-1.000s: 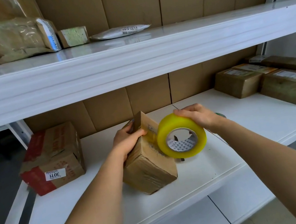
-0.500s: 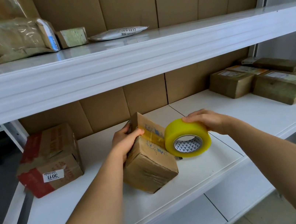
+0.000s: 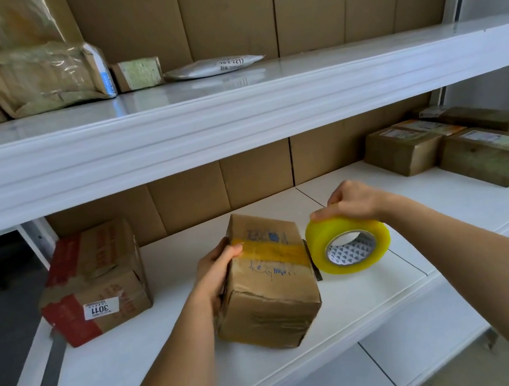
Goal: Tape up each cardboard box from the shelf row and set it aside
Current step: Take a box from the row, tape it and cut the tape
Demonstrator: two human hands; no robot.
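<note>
White metal shelves [image 3: 235, 119] stand in front of me, with brown cardboard sheets [image 3: 228, 13] lining the back. On the lower shelf [image 3: 136, 378], near the front edge, I have the cardboard box [image 3: 269, 294] that I am taping; it sits tilted, with one corner turned toward me. My left hand [image 3: 216, 265] grips its left upper edge, the thumb pressing on the end of a yellowish tape strip [image 3: 276, 252] that runs across the top face. On this face there is some blue handwriting, but I cannot read it. My right hand [image 3: 353, 202] holds the tape roll [image 3: 348, 244] from above, fingers curled over its rim; the roll stands on its edge just beside the right side of the box, and the strip goes from it onto the box. The core of the roll has a small triangle pattern. To the left stands a worn carton with red bands [image 3: 94, 281], closed, and its white sticker reads 3011 upside down. To the right, well apart, lies a group of taped brown boxes [image 3: 459, 147] with white labels too small to read. On the upper shelf I see padded brown mailers [image 3: 38, 80], a small greenish box [image 3: 137, 73] and a white flat pouch [image 3: 213, 66] with printed digits, upside down and not clear. What is inside any of the parcels I cannot tell.
</note>
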